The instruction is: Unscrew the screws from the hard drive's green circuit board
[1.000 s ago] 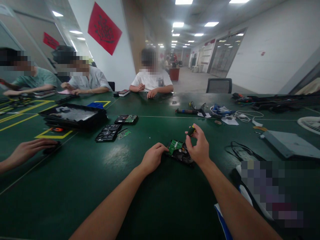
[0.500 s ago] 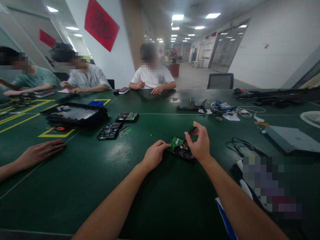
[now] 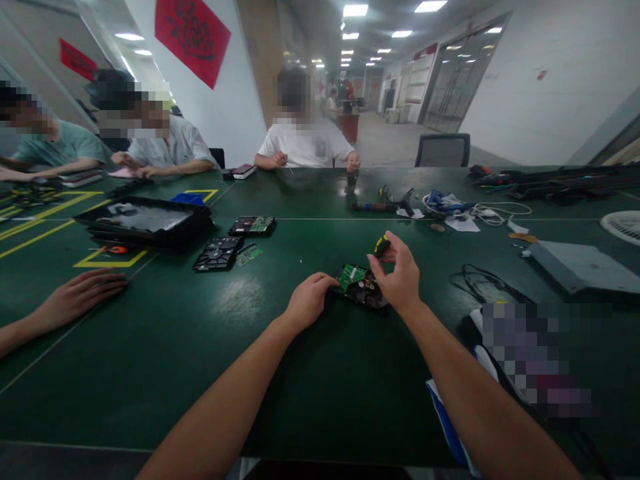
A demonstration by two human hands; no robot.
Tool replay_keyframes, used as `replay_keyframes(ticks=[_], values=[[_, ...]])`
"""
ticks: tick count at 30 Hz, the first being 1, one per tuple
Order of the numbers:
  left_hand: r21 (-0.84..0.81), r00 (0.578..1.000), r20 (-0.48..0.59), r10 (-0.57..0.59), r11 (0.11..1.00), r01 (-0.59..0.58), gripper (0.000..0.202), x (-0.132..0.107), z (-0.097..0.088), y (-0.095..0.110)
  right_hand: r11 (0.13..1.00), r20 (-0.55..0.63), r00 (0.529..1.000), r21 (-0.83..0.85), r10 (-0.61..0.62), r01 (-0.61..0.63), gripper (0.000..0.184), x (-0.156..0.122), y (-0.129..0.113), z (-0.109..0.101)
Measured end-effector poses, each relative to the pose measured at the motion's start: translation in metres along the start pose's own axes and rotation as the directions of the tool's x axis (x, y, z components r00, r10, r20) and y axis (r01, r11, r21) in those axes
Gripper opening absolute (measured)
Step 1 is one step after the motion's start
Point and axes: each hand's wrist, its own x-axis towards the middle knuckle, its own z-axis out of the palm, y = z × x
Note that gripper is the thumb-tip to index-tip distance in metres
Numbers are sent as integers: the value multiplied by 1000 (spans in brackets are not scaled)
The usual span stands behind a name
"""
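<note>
A hard drive (image 3: 367,295) with a green circuit board showing lies on the table in front of me. My left hand (image 3: 310,301) is closed on the drive's left edge, thumb and fingers pinching it. Over the drive's right side, my right hand (image 3: 402,279) grips a screwdriver (image 3: 382,247) by its black and yellow handle, which stands up at a tilt. The right hand itself hides the screwdriver's shaft and tip, along with the right end of the drive.
Left of centre lie two more drives (image 3: 218,254) (image 3: 253,225) and a loose circuit board (image 3: 249,254). Black trays (image 3: 145,223) are stacked beyond them. Another person's hand (image 3: 83,295) rests at the left. A grey metal case (image 3: 583,267) and cables (image 3: 487,285) are on the right.
The whole view has shifted slightly. My right hand still holds the screwdriver, its handle turned a little. The person opposite has moved one hand outward and raised it.
</note>
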Motion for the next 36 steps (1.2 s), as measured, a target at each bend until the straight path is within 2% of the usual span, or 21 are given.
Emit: replay_keyframes(ticks=[6, 9, 12, 15, 18, 21, 24, 30, 36], values=[[52, 1000, -15, -8, 999, 9, 49, 2, 1, 2, 993, 22, 999, 111, 37, -39, 62, 1, -4, 0], [61, 1000, -15, -16, 998, 17, 50, 2, 0, 3, 997, -13, 999, 66, 47, -46, 62, 1, -4, -1], [40, 1000, 2, -17, 999, 17, 41, 1, 0, 3, 1000, -18, 1000, 6, 20, -20, 60, 2, -4, -3], [17, 1000, -1, -14, 1000, 14, 36, 1, 0, 4, 1000, 9, 1000, 16, 11, -11, 60, 3, -6, -3], [-8, 1000, -12, -26, 1000, 26, 36, 2, 1, 4, 997, 26, 998, 59, 54, -55, 63, 2, -6, -1], [-10, 999, -12, -43, 999, 43, 37, 3, 2, 5, 994, -15, 995, 52, 95, -94, 63, 2, -4, 0], [-9, 999, -9, -40, 999, 40, 37, 3, 0, 6, 997, -44, 997, 26, 71, -70, 62, 2, -3, -1], [-20, 999, -23, -33, 999, 32, 30, 3, 0, 5, 995, 45, 999, 98, 22, -27, 63, 0, -8, 0], [-75, 989, -114, -95, 993, 87, 18, 4, 3, 1, 997, 13, 999, 55, 49, -49, 64, -2, -6, 2]])
